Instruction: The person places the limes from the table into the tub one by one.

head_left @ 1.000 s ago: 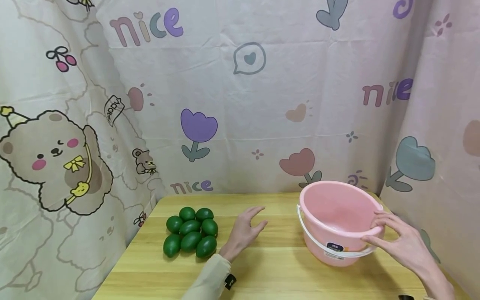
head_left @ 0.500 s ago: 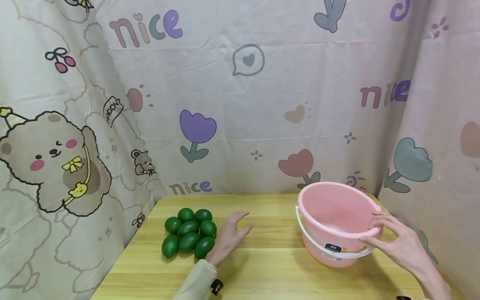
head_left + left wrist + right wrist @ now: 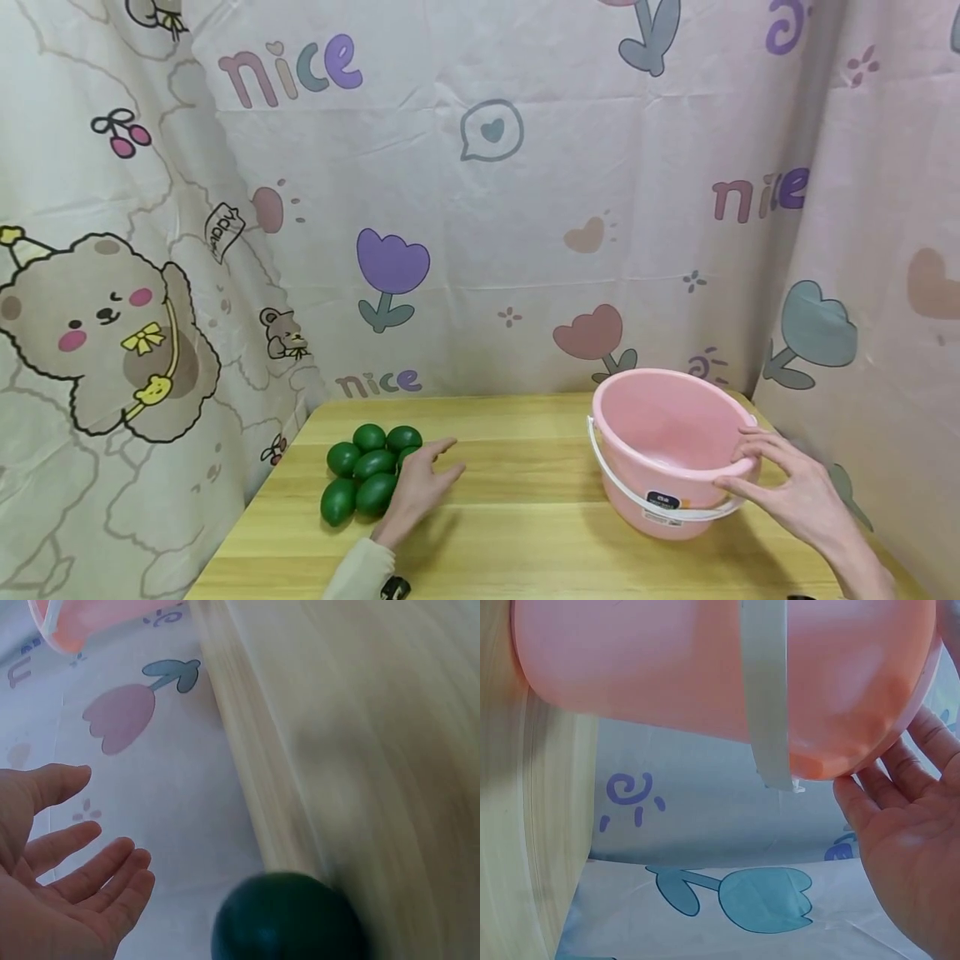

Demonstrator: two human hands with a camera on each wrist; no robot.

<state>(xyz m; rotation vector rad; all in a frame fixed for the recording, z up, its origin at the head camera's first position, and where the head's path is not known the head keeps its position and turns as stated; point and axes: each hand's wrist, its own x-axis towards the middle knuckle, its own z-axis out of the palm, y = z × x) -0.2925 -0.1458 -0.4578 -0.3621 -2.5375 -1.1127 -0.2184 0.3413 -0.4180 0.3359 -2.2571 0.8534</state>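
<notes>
A group of smooth, dark green, egg-shaped fruits lies on the left of the wooden table. Over the group's right edge hovers my left hand, hiding some fruits in the head view. Its fingers are relaxed and spread from the thumb, holding nothing. In the left wrist view, a single green fruit appears below and right of the left hand. To the right stands a pink bucket with a white handle hanging at its front. My right hand grips the bucket's rim, thumb outside, fingers over the edge.
The wooden table backs onto a printed curtain, which also runs along both sides. Bare wood lies between the fruits and the bucket.
My left hand has moved left and slightly down, from beside the fruits to over their right edge. The right hand keeps its hold on the bucket's rim. The head view has shifted slightly.
</notes>
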